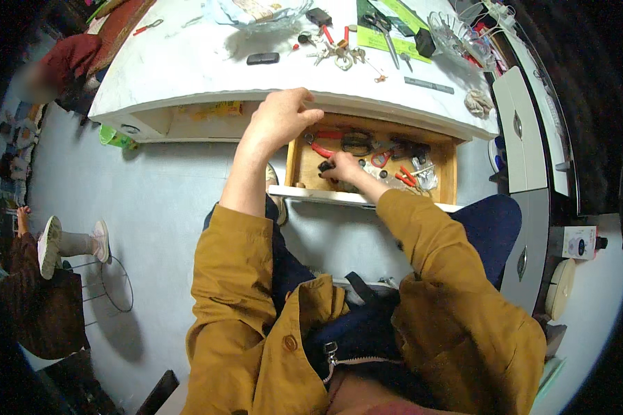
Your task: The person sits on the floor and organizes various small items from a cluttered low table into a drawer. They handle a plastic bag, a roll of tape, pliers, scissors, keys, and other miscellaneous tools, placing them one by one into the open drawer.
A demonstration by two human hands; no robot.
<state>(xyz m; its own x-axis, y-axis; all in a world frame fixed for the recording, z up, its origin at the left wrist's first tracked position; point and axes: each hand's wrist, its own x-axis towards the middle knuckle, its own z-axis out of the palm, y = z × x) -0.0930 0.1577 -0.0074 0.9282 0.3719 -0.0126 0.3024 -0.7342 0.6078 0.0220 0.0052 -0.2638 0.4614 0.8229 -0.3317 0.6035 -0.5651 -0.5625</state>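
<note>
A wooden drawer (pixel 452 166) with a white front is pulled out from under the white table (pixel 187 69). My right hand (pixel 346 168) reaches down into it, fingers closed on a small black object (pixel 325 166) whose kind I cannot make out. Close to that hand lie red-handled pliers (pixel 320 149) and a dark coil (pixel 357 143). Red-handled scissors (pixel 382 158) and another red-handled tool (pixel 406 176) are farther right in the drawer, beside a clear plastic bag (pixel 426 173). Over the table's front edge hovers my left hand (pixel 284 114), thumb apart from bent fingers, holding nothing visible.
On the tabletop are a bunch of keys (pixel 342 52), a black key fob (pixel 263 59), large scissors (pixel 384 34), a grey marker (pixel 429 85) and a crumpled tissue (pixel 477 104). A grey cabinet (pixel 526 228) stands at right. Other people (pixel 62 59) are at the left.
</note>
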